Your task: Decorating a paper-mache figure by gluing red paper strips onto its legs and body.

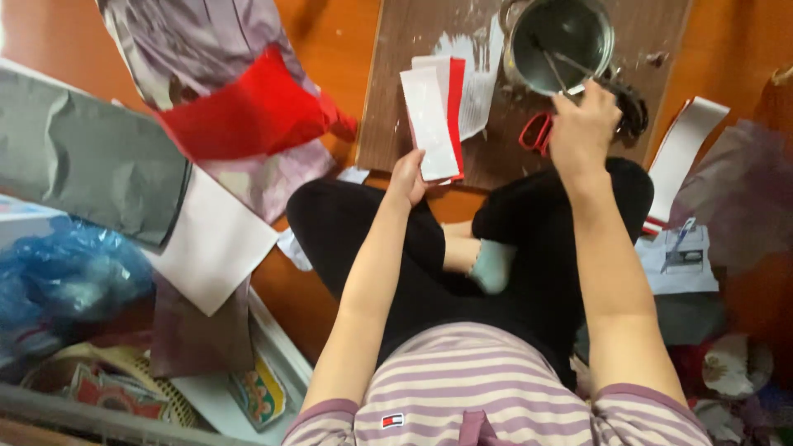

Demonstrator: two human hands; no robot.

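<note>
Paper strips [436, 116], white with a red one showing along their far edge, lie fanned over the near edge of a brown wooden board [396, 91] and are pinched at their near end by the left hand [408, 177], thumb on top and fingers curled beneath. Toward the right along the board stands a round metal pot [562, 41] with thin sticks leaning inside it. The right hand [583, 124] hovers just at the pot's near rim, its fingers drawn together around something slim; what exactly it grips I cannot tell. Red-handled scissors [535, 132] rest on the board between the strips and the right hand. The person sits cross-legged in black trousers directly below the board. Left of the board, on the orange floor, lie a crumpled red sheet [248, 111], a grey sheet [83, 157] and a white sheet [216, 244]. Right of the board lies another white and red strip [681, 153].
</note>
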